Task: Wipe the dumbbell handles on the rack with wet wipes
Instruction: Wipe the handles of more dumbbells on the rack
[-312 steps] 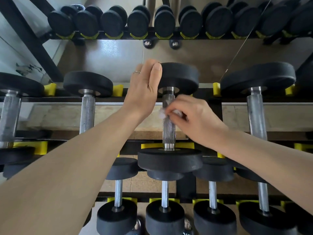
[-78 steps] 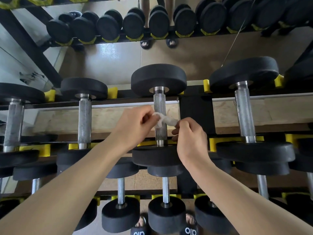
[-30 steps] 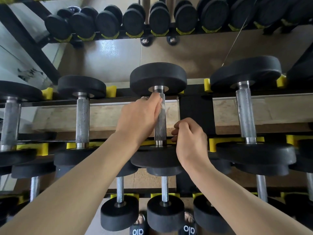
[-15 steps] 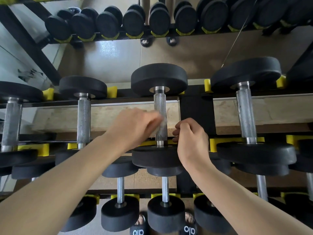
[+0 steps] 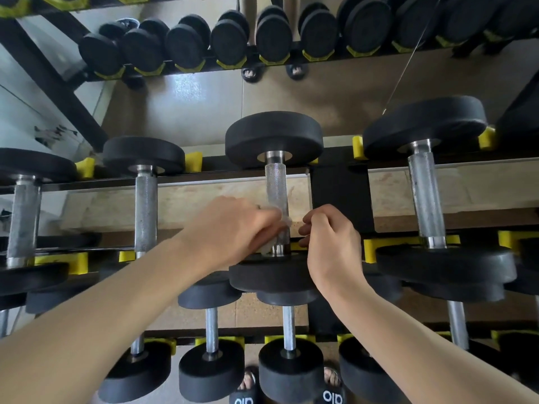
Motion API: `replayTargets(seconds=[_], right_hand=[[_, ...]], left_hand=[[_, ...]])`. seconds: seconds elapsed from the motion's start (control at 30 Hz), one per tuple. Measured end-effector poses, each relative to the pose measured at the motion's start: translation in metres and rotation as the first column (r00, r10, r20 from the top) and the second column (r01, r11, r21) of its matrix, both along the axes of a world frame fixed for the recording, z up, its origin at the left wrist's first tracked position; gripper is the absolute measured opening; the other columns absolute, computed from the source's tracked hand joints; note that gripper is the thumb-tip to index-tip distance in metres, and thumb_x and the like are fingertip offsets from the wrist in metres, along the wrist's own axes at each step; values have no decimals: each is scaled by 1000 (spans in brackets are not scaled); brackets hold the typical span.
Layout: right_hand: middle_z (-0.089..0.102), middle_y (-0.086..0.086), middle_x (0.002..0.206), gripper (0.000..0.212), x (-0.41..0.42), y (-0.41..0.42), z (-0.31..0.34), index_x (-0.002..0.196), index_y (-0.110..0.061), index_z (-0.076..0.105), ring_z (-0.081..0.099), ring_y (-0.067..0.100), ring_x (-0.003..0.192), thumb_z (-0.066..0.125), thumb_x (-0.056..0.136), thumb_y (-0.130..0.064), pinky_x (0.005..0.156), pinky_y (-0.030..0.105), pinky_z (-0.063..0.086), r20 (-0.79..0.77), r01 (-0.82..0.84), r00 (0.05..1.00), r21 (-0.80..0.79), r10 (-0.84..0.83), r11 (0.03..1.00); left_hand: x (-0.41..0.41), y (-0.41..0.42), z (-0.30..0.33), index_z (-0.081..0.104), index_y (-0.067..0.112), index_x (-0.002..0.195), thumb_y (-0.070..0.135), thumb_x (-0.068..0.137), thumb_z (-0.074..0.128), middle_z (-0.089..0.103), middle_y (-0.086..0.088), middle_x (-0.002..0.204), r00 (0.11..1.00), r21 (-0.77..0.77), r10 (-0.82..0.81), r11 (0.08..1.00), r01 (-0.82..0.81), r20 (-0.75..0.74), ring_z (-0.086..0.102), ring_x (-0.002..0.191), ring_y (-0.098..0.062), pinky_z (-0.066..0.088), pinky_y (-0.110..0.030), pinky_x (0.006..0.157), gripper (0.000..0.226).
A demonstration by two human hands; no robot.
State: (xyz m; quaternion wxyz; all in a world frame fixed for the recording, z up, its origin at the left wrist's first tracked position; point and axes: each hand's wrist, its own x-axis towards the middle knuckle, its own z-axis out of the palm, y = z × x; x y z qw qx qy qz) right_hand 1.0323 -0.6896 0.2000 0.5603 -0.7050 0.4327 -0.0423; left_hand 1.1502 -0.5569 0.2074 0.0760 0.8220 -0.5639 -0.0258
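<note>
The left hand (image 5: 233, 228) pinched the wet wipe (image 5: 284, 221) with curled fingers against the lower part of the dumbbell handle (image 5: 277, 196), whose long axis ran away from the fingers, while the right hand (image 5: 329, 240), curled and seemingly empty, waited just beside it.

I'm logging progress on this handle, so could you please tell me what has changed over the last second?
The left hand, gripping the wet wipe, has slid from the top of the middle dumbbell's handle down to its near end. The right hand has stayed curled just right of the handle; what it holds is hidden. The dumbbell has not moved on the rack.
</note>
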Motion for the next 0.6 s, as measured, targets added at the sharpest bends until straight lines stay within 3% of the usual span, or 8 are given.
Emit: replayTargets(seconds=[0.07,0.17,0.23,0.27,0.37,0.43,0.53,0.6], right_hand=[[67,4,79,30,0,0,0,83,-21,62,65,26,79,37,99,-20,56,30,46,7,7,1000,1,-7,1000],[67,4,78,30,1,0,0,83,-22,62,65,24,76,37,100,-20,56,29,46,6,9,1000,-2,-9,1000],[67,4,78,30,1,0,-1,83,-22,62,64,21,73,37,100,-20,56,28,45,9,10,1000,-5,-10,1000],[67,4,78,30,1,0,-1,83,-22,62,63,21,73,37,99,-20,56,29,45,7,7,1000,-5,-7,1000],[67,3,79,30,1,0,0,83,-22,61,64,22,75,36,99,-21,59,31,46,-2,2,1000,-10,-2,1000],[67,2,78,30,0,0,0,83,-22,62,64,23,76,36,99,-21,58,31,46,-4,7,1000,-5,-7,1000],[67,2,77,31,0,-1,0,84,-22,61,64,20,73,36,101,-20,55,28,45,2,6,1000,-3,-6,1000],[66,2,78,31,0,-1,-2,85,-23,61,63,16,72,36,101,-20,56,26,46,9,6,1000,-11,-6,1000]], left_hand=[[5,-4,1,57,24,79,44,103,34,59,3,59,1000,-1,-10,1000,10,26,56,48,-24,30,-26,51,39],[17,-23,1,57,22,82,45,104,34,57,4,61,968,-95,249,964,-250,-26,59,55,-23,43,-32,51,39],[18,-26,-4,52,22,78,43,104,40,56,4,62,941,-157,333,928,-338,-58,58,57,-24,43,-33,51,35],[14,-21,-6,52,23,77,45,104,39,56,5,62,949,-144,301,939,-312,-98,58,57,-22,43,-33,51,37],[-7,-3,-3,54,27,78,48,103,33,54,8,58,995,-7,29,1000,-30,-97,57,52,-20,36,-28,49,39],[4,2,3,58,25,80,41,104,38,46,12,55,997,53,-13,998,16,-72,54,49,-16,33,-26,50,34],[27,-14,9,59,22,79,28,104,50,53,8,56,945,-126,295,942,-312,-140,54,50,-16,44,-33,51,27],[26,-31,5,51,24,76,36,106,43,55,4,60,881,-185,448,863,-470,-150,57,56,-21,47,-36,53,33]])
